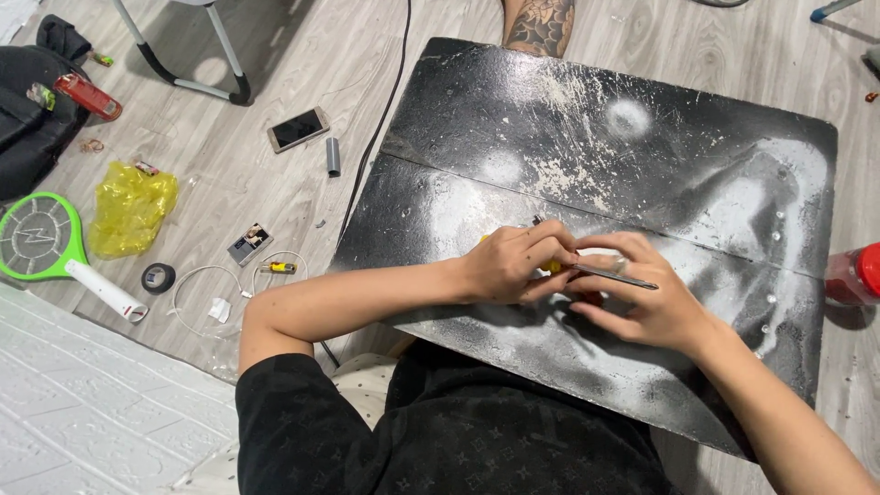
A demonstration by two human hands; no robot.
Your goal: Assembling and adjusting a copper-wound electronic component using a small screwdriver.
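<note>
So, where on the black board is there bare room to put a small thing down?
The far half of the black board, beyond the seam, lies bare. So does the right part near the red-capped jar. Crowded: the near middle, where the left hand and right hand hold a metal rod.

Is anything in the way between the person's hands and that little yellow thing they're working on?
Nothing visible. The left hand already grips the small yellow piece, and the right hand touches it, holding a thin metal rod. Both rest over the black board.
</note>
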